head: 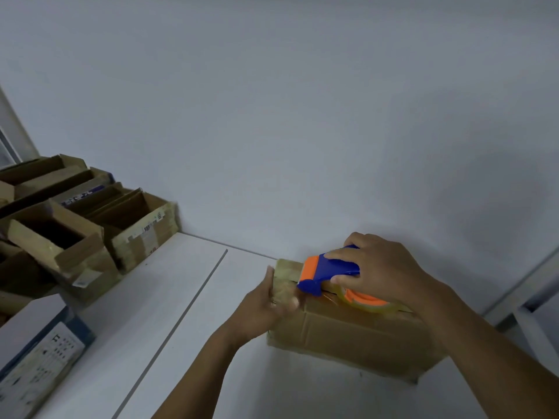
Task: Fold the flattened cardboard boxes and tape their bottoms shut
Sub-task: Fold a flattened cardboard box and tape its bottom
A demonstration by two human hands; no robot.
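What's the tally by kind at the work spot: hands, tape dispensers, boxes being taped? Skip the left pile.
Hands: 2 (left hand, right hand)
Tape dispenser: 1
Cardboard box being taped: 1
Total: 4

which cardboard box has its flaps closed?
The box under the right hand and tape dispenser: flaps shut. The stacked boxes at left are open-topped.

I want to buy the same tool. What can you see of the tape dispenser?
The tape dispenser looks plastic: blue body, orange guard at the front, orange hub carrying a roll of clear tape. It sits on top of the cardboard box, nose at the box's left end. The right hand grips it from above; the left hand lies on that box end beside its nose.
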